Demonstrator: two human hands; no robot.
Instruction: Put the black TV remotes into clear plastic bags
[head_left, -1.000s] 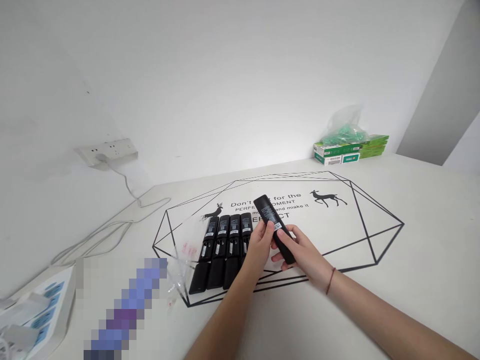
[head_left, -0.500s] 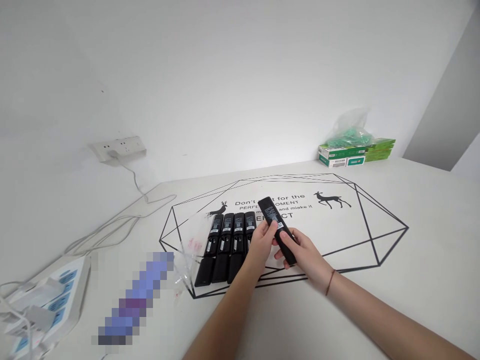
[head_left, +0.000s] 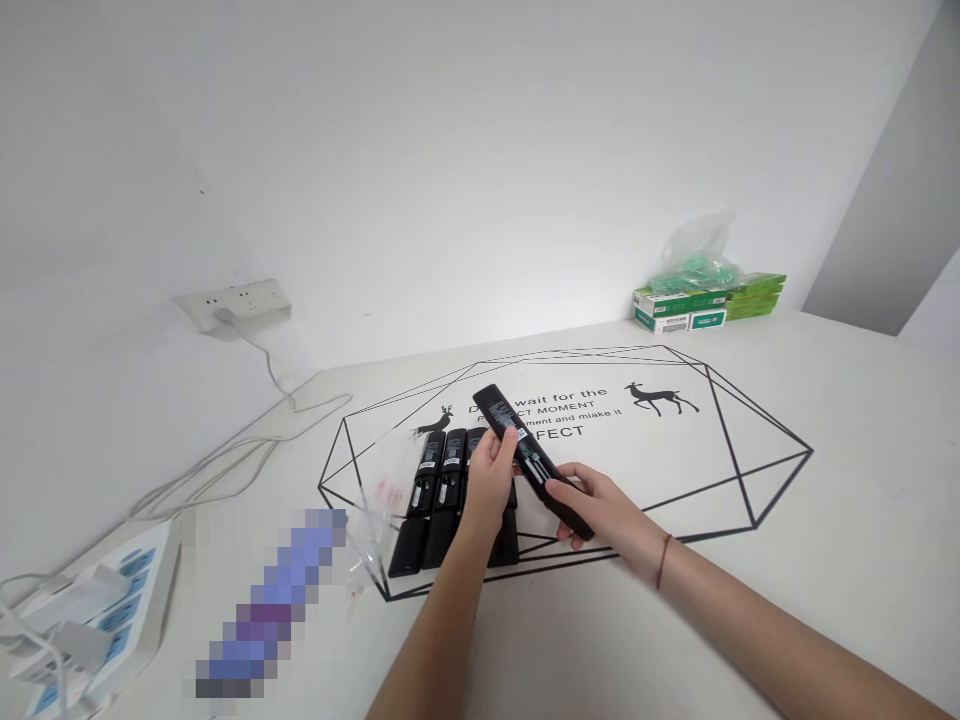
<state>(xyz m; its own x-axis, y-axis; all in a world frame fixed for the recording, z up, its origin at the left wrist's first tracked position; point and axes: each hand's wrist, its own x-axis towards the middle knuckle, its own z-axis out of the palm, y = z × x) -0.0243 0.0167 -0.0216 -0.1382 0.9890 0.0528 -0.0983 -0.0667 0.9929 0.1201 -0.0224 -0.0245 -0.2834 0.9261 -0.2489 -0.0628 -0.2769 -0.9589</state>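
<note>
A black remote control [head_left: 498,411] is tilted between my hands, its labelled back facing up. My left hand [head_left: 490,472] grips its upper half, thumb on the label. My right hand [head_left: 604,507] is closed around the lower end, thumb pressing on the black battery cover [head_left: 571,519]. The cover is slid down, so the battery compartment [head_left: 537,468] shows between the hands; whether the cover is fully detached I cannot tell. Several black remotes [head_left: 451,452] lie in a row to the left with open compartments, their covers [head_left: 410,545] below them. My left hand and forearm partly hide that row.
Clear plastic wrapping [head_left: 367,550] lies left of the row. At far left are a white power strip [head_left: 154,600] and loose cables [head_left: 217,470]; a blurred bluish patch [head_left: 274,600] is nearby. Green-and-white boxes [head_left: 679,305] with a plastic bag [head_left: 697,265] stand at the back right.
The battery cover has slid down from the remote's body, exposing the compartment. My left hand and the remote's upper end have moved left; my right hand has stayed nearly in place.
</note>
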